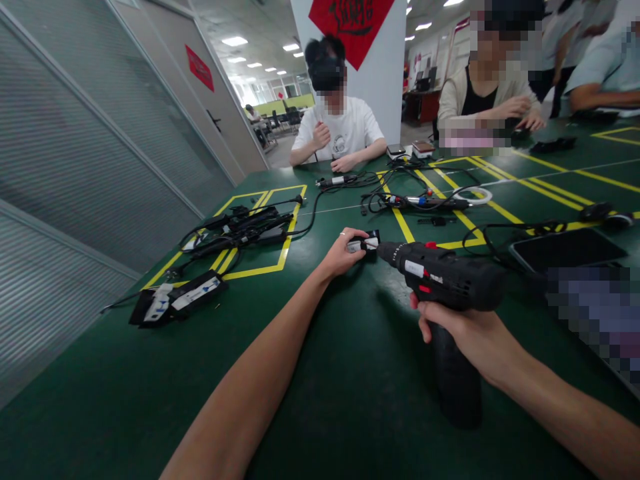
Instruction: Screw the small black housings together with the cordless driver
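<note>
My right hand (457, 321) is wrapped round the handle of a black cordless drill (440, 273) with red buttons and a white label. The drill points left, its chuck close to a small black part with a white label (371, 243). My left hand (347, 252), a ring on one finger, grips that part against the green table (320, 373). The drill's tip meets or nearly meets the part; exact contact is too small to tell. My left fingers hide some of the part.
Black cables and power adapters (245, 230) lie within yellow tape at left, near black labelled pieces (200, 291). Beyond my hands are a corded tool (415, 201) and a white ring (473, 195). A black tablet-like device (567, 250) lies right. Two people (340, 120) sit opposite.
</note>
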### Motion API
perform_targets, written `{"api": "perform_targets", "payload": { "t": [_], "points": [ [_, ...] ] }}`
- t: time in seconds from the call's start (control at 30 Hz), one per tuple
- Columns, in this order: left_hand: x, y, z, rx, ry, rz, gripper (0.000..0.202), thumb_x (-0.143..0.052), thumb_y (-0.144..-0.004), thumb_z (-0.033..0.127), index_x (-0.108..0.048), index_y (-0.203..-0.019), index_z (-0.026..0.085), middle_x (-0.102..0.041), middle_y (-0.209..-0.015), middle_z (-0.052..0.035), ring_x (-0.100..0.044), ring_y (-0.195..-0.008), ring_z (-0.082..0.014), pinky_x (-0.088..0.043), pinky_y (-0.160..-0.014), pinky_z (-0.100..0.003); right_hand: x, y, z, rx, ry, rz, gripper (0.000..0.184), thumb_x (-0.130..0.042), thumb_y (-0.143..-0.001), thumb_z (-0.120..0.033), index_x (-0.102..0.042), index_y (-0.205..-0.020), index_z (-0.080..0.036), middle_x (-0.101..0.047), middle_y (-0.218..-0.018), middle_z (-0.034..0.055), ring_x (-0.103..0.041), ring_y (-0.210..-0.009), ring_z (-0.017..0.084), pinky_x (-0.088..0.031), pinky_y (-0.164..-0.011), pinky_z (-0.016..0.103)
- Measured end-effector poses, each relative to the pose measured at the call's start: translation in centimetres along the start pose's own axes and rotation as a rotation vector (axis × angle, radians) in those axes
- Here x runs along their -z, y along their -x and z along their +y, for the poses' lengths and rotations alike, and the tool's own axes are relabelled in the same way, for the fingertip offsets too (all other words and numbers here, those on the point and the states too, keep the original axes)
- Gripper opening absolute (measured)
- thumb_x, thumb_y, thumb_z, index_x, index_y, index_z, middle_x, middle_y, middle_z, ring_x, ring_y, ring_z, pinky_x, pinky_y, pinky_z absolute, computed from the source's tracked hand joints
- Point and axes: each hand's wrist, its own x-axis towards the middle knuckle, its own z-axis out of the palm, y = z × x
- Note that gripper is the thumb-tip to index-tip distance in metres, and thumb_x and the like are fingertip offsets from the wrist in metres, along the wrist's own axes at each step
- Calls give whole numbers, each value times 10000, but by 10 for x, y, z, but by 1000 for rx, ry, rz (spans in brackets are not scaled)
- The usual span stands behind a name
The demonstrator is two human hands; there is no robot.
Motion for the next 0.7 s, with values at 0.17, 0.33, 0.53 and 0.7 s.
{"api": "perform_targets", "payload": {
  "t": [0.17, 0.33, 0.53, 0.7],
  "points": [
    [-1, -2, -5, -46, 23, 19, 238, -611, -733, 145, -640, -968, 164, -556, -1080, -68, -539, -1051, -195, -410, -986, -353, -3, 0, 1, 27, -11, 26, 160, -567, -817, -296, -654, -725, -198, -627, -577, -2, -591, -589, 164, -441, -614, 292],
    [-2, -2, -8, -50, 58, 19, 206, -606, -769, 183, -642, -972, 177, -563, -1069, -61, -539, -1044, -201, -405, -986, -375, -4, 2, -3, 40, -3, 28, 182, -562, -799, -267, -615, -642, -194, -610, -569, -1, -571, -574, 151, -427, -592, 278],
    [-2, -2, -7, -50, 76, 22, 194, -607, -786, 207, -644, -972, 169, -563, -1072, -69, -536, -1048, -208, -407, -981, -386, -4, 3, -5, -14, 7, 27, 126, -554, -809, -283, -632, -760, -198, -606, -542, -20, -546, -537, 138, -400, -556, 267],
    [-1, -2, -7, -52, 76, 18, 199, -607, -786, 201, -650, -977, 165, -563, -1075, -73, -535, -1055, -209, -405, -981, -380, -4, 2, -5, -62, 24, 4, 138, -550, -814, -302, -629, -781, -194, -633, -588, -8, -577, -595, 152, -415, -599, 275]
  ]
}}
